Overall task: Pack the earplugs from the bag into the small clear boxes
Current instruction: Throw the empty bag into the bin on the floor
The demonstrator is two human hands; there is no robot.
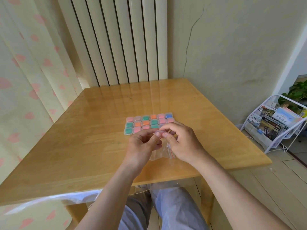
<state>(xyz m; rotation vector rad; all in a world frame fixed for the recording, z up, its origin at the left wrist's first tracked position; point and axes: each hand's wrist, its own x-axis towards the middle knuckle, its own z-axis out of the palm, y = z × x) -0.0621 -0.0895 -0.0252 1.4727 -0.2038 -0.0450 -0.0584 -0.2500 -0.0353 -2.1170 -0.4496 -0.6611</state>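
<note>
Fingers of left hand [142, 145] and right hand [184, 143] pinch one small clear box [159, 131], pink inside, held just above bag [160, 152]. One bag, flat on desk [93, 146], looks near empty. Beyond: filled boxes [146, 123] in grid, two far rows of six, near row at least four, rest hidden by hands. Likely almost done.

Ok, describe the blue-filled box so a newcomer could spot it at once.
On the light wooden table, find the grid of small clear plastic boxes near its middle. Follow the far row to its right end: the small clear box with blue earplugs sits at that corner. It is the only blue one; its neighbours hold pink.
</note>
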